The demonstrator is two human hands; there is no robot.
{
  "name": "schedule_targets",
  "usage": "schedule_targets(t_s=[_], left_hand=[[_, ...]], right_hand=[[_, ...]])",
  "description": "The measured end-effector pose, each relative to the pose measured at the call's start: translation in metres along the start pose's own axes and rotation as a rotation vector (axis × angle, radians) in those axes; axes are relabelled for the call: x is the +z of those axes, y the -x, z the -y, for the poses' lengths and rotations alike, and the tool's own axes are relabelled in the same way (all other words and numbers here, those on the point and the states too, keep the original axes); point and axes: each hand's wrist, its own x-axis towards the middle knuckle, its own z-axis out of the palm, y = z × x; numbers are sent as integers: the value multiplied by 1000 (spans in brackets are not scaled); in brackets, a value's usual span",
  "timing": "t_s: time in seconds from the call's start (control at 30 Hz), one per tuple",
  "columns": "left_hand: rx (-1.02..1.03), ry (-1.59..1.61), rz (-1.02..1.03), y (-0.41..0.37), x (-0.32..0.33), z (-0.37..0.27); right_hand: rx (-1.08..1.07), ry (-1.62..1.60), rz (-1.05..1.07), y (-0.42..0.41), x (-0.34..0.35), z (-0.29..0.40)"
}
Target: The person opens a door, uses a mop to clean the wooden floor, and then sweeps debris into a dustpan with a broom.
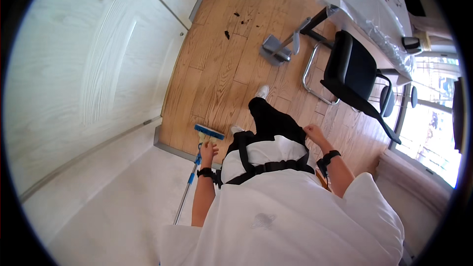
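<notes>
My left hand (pixel 209 150) hangs with its fingers apart, just beside a sponge mop (pixel 208 132) with a blue head and pale sponge. The mop's blue and silver pole (pixel 186 192) leans against the white wall, and no grip on it shows. Beside my right thigh, my right hand (pixel 313 133) has loosely curled fingers with nothing visible in them. Farther ahead, a grey long-handled dustpan (pixel 275 50) stands on the wood floor (pixel 221 74). Dark scraps of debris (pixel 227 35) lie on the boards to its left.
A white panelled door (pixel 107 62) rises on the left. A black chair (pixel 351 62) with a chrome base stands on the right, by a table (pixel 384 18) covered in clear plastic. Behind the chair is a bright window (pixel 425 129). A grey baseboard (pixel 173 147) edges the near wall.
</notes>
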Motion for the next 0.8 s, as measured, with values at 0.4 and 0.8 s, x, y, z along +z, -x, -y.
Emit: schedule_targets(t_s=[0.4, 0.8], left_hand=[[691, -745, 364, -49, 315, -310], [743, -585, 523, -175, 488, -235]], right_hand=[[-54, -515, -321, -111, -161, 157], [491, -1466, 362, -279, -140, 256]])
